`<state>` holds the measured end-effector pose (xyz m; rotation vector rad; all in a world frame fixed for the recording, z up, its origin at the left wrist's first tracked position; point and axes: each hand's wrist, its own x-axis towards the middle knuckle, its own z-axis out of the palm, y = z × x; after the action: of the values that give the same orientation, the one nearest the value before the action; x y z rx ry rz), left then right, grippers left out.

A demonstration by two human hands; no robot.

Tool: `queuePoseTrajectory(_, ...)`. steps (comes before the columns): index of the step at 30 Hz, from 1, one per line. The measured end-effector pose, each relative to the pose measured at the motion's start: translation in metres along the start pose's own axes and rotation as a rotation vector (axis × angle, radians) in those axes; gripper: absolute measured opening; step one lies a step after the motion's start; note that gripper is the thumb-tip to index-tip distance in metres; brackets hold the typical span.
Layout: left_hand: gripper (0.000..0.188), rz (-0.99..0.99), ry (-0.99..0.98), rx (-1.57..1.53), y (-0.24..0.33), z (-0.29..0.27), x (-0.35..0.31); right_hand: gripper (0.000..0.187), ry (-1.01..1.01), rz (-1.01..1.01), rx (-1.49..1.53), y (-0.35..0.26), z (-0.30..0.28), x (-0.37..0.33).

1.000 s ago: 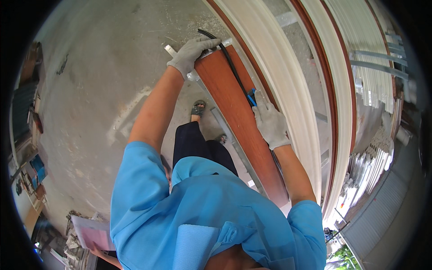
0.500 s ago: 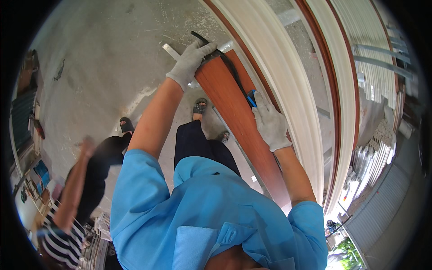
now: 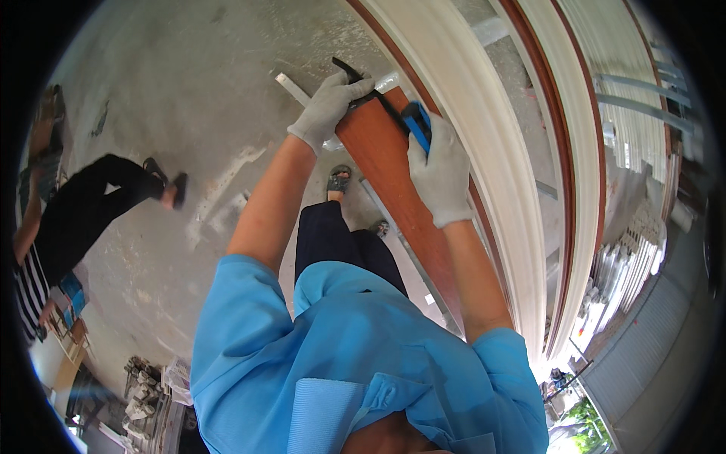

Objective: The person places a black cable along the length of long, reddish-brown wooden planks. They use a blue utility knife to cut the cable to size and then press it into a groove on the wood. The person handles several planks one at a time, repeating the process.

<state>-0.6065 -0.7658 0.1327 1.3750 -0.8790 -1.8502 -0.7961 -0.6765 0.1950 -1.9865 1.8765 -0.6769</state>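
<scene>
My left hand [image 3: 330,108], in a pale grey glove, is closed on a bendy black strip [image 3: 390,112] at the far end of a reddish-brown wood-grain plank [image 3: 393,174]. One end of the strip sticks out past my fingers; the rest slants across the plank toward my right hand. My right hand [image 3: 445,170], gloved the same way, grips a blue-and-black hand tool [image 3: 418,125] above the plank's right side. Its tip is by the strip; whether they touch I cannot tell. A narrow pale bar [image 3: 293,88] juts out left of my left hand.
Long cream mouldings [image 3: 484,113] with brown edges run along my right. Beyond them are stacked pale strips [image 3: 616,91] and metal bars [image 3: 643,111]. To the left, a person in black trousers [image 3: 83,200] stands on the concrete floor [image 3: 197,83]. Rubble [image 3: 141,393] lies at lower left.
My right hand has lifted off the plank and moved forward with the blue-and-black tool. My left hand has shifted slightly right. The person at left has stepped away to the far left.
</scene>
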Motion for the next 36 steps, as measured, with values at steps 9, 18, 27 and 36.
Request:
queuePoseTrajectory(9, 0.040, 0.013, -0.057, 0.208, 0.009, 0.001, -0.004, 0.034, -0.160, 0.238, 0.161, -0.001, 0.019, 0.038)
queuePoseTrajectory(18, 0.041, 0.030, -0.010, 0.204, 0.001, 0.000, 0.003, 0.044, -0.278, 0.201, 0.109, 0.001, 0.019, 0.047)
queuePoseTrajectory(27, 0.039, 0.016, -0.015, 0.061, -0.010, 0.001, 0.010, 0.027, -0.378, 0.436, 0.427, 0.001, 0.022, 0.047)
queuePoseTrajectory(36, 0.032, -0.005, -0.045, 0.065, -0.011, -0.004, 0.015, 0.032, -0.462, 0.261, 0.334, 0.015, 0.022, 0.053)
